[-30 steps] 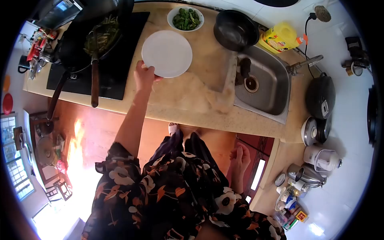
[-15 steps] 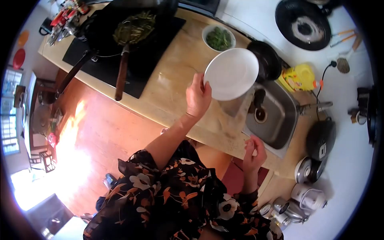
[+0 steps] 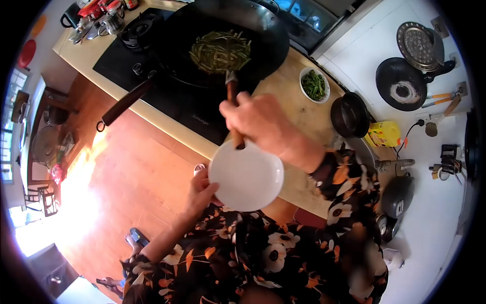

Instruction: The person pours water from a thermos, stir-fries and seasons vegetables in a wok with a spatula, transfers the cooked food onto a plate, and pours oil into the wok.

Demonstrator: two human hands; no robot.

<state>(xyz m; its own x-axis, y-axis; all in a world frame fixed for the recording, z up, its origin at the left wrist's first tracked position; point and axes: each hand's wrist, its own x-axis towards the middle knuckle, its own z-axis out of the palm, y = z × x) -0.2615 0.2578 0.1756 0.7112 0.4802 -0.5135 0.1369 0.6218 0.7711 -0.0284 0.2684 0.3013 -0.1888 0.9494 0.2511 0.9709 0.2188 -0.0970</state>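
My left hand (image 3: 202,190) is closed on the rim of a white plate (image 3: 248,182), which has nothing on it. My right hand (image 3: 260,119) wraps round the wooden handle of a spatula (image 3: 238,139). The spatula's metal neck reaches into a black wok (image 3: 273,48); its head is hard to make out among the food. Cooked green beans (image 3: 217,50) lie in the bottom of the wok, which sits on a black stove top (image 3: 187,114). The plate is held below the handle's end, in front of the counter edge.
A white bowl of green leaves (image 3: 314,85) stands on the counter, beside a dark pot (image 3: 349,115) and a yellow bottle (image 3: 383,134). The wok's long handle (image 3: 126,105) juts past the counter edge. Another person's sandalled foot (image 3: 136,238) shows at lower left.
My left hand has brought the plate down and toward my body. My right hand, free before, has crossed from near the sink to grip the spatula handle. The view has shifted toward the stove.
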